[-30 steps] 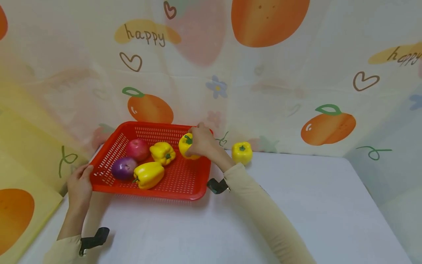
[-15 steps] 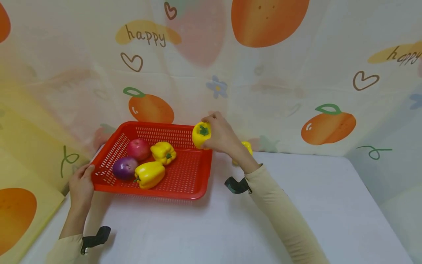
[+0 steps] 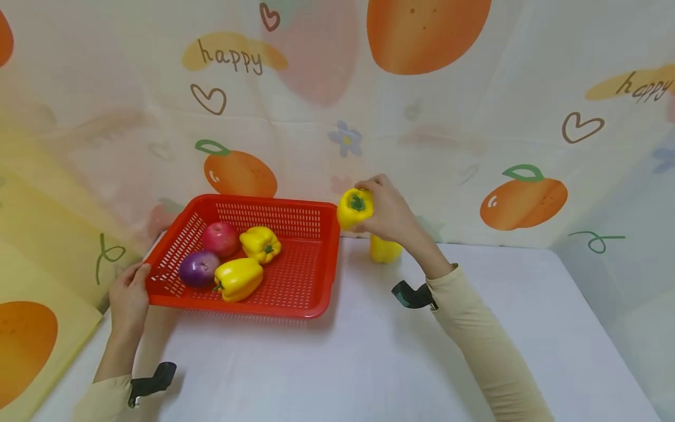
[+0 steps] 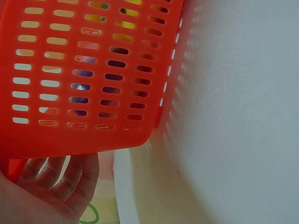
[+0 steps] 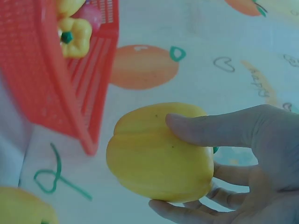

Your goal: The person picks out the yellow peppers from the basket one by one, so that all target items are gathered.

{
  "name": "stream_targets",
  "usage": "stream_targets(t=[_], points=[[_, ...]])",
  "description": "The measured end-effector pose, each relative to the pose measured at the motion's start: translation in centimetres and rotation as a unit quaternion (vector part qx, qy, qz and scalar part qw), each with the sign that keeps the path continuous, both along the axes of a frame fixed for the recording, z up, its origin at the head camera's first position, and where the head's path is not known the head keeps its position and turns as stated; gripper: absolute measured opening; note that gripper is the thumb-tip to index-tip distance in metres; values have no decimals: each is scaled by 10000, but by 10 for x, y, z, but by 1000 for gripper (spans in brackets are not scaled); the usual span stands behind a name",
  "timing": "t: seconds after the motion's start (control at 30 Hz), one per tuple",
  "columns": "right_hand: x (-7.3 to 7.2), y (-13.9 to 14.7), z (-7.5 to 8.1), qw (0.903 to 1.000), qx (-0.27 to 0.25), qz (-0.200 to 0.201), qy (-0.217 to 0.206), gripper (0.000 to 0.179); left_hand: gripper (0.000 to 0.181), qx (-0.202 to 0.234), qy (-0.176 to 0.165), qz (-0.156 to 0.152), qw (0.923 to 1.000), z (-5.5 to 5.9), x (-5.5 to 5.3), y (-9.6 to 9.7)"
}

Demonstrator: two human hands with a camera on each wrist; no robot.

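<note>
In the head view, my left hand [image 3: 128, 298] grips the left rim of a red plastic basket [image 3: 320, 275]. Its fingers [image 4: 79, 184] curl beneath the rim in the left wrist view. My right hand [image 3: 392, 214] holds a yellow bell pepper [image 3: 353, 210] in the air just off the basket's right back corner, thumb on one side and fingers on the other. Inside the basket lie two more yellow bell peppers [image 3: 239, 280], a red apple-like fruit [image 3: 220, 239] and a round purple fruit or vegetable [image 3: 198, 269].
Another yellow bell pepper [image 3: 385, 250] stands on the white table [image 3: 474, 328], partly hidden behind the right hand. A printed cloth backdrop [image 3: 448, 135] rises along the table's back edge. Black wrist cameras [image 3: 153, 384] stick out from both sleeves.
My right hand has lifted the yellow bell pepper from inside the basket and carried it right, past the right rim. The left hand has stayed on the basket, which has barely moved.
</note>
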State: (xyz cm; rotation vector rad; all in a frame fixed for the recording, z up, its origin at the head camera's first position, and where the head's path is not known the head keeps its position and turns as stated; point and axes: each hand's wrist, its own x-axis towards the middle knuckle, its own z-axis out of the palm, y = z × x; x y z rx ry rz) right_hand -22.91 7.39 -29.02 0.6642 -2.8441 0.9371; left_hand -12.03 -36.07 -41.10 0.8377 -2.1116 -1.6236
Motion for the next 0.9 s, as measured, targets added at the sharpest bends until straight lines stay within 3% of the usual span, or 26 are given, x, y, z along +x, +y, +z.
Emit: stream_targets(t=[0.17, 0.43, 0.73, 0.9], points=[[-2, 20, -1, 10000, 77, 18, -30, 69, 43, 129, 109, -87, 9998, 2, 1, -3], [-5, 55, -5, 9995, 242, -189, -87, 68, 50, -459, -282, -317, 9980, 4, 4, -8], [-10, 98, -22, 9995, 181, -246, -115, 67, 53, -456, -277, -376, 9979, 3, 3, -5], [-13, 121, -33, 9993, 147, -236, -263, 67, 58, -719, -471, -401, 9955, 0, 1, -4]])
